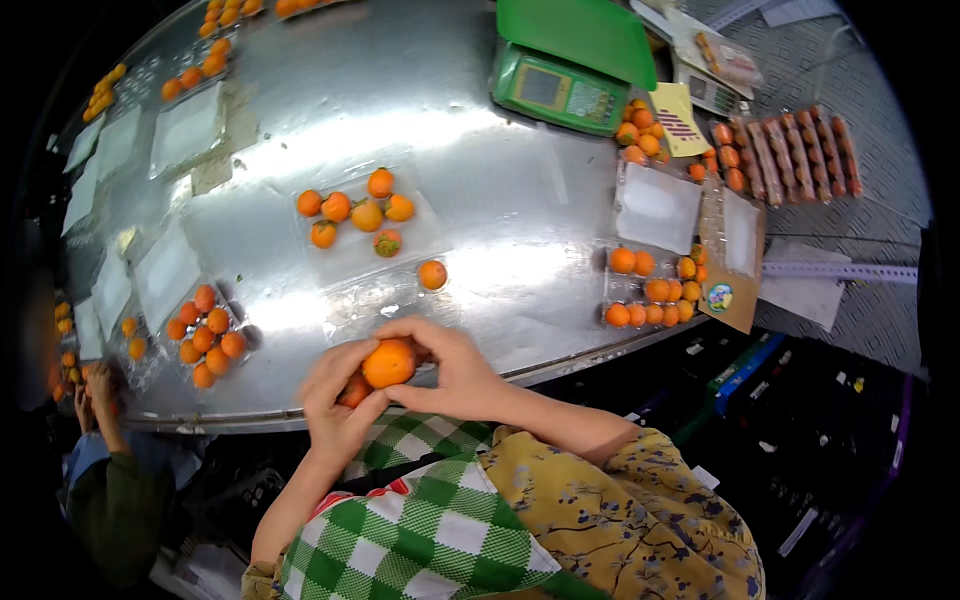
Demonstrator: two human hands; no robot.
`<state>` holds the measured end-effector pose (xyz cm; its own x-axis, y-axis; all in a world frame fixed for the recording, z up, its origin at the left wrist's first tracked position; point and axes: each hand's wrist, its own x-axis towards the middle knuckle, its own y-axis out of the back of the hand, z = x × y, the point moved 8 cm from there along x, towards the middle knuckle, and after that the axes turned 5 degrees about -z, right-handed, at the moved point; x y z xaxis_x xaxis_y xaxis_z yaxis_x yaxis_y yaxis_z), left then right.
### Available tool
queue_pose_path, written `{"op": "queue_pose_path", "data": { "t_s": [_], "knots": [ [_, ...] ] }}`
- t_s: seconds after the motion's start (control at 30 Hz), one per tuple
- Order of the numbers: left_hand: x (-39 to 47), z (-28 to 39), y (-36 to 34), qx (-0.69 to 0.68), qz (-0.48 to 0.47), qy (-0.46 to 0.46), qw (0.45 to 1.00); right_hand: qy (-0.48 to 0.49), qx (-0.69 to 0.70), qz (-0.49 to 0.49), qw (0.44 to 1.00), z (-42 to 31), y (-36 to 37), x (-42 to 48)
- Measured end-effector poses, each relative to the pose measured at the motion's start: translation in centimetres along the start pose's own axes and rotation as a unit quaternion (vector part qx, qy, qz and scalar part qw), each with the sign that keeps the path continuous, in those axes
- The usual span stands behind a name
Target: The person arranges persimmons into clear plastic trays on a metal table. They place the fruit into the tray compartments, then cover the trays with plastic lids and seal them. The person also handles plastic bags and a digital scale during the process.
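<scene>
Near the edge of a metal table (480,202), my left hand (330,390) has its fingers around a red-orange fruit (354,391), partly hidden by the hand. My right hand (446,371) grips a round orange fruit (388,363), held right beside the first one; my left fingertips also touch it. Just beyond the hands, a single orange fruit (433,274) lies on clear plastic. Farther off, several orange fruits (367,215), some with green calyxes, rest loosely on a clear plastic sheet or tray (337,262).
A green digital scale (570,90) stands at the back right. Filled clear packs (652,289) and white pads (658,206) lie right. More fruits (202,339) and pads (169,274) are left. Another person's hands (97,394) work at far left. Dark crates (795,435) stand lower right.
</scene>
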<state>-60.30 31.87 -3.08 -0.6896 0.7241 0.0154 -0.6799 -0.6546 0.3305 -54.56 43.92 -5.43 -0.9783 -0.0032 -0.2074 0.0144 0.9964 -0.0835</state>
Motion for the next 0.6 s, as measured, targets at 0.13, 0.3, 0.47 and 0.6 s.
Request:
{"op": "queue_pose_path", "data": {
  "t_s": [0.13,0.3,0.47,0.6],
  "knots": [
    [1.0,1.3,-1.9,-0.018,-0.016,0.019,1.000,0.054,-0.018,0.046,0.997,-0.3,2.6,-0.9],
    [0.1,-0.5,-2.8,-0.085,0.005,0.118,0.989,0.056,-0.112,0.104,0.987,-0.7,8.3,-3.0],
    [-0.6,-2.3,-3.3,-0.146,0.026,0.194,0.970,0.031,-0.213,0.218,0.952,0.6,14.8,-6.4],
    [-0.8,-2.8,-3.5,-0.156,0.027,0.210,0.965,-0.029,-0.348,0.313,0.883,2.1,21.2,-10.5]
  ]
}}
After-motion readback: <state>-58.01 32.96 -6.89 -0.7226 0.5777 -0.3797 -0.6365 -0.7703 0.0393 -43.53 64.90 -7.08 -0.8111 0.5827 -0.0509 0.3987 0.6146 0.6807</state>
